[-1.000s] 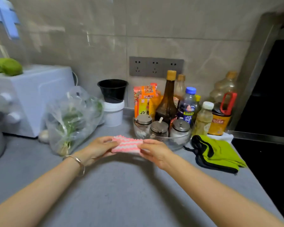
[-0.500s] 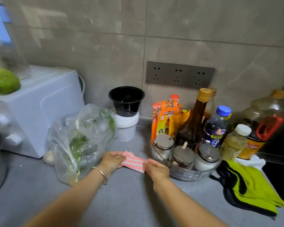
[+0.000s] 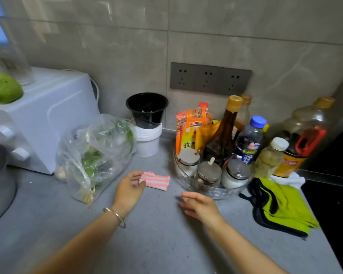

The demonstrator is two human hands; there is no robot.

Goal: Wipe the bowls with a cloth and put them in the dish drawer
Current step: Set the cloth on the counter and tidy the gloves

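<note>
Cloth (image 3: pixel 156 180) lies folded on the bench (image 3: pixel 166 244), beside the condiment tray (image 3: pixel 216 193).
Your left hand (image 3: pixel 129 188) touches its left end, pinch unconfirmed; right hand (image 3: pixel 200 206) slack, empty. Take a full-width hold, keeping knuckles clear of the tray.

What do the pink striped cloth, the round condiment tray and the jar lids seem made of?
The pink striped cloth: soft matte textile, perhaps microfibre; ribbed zigzag weave shows. The condiment tray: clear patterned glass or plastic, cannot tell which; jars show through its glinting wall. The jar lids: brushed metal, likely steel; dull grey sheen.
</note>
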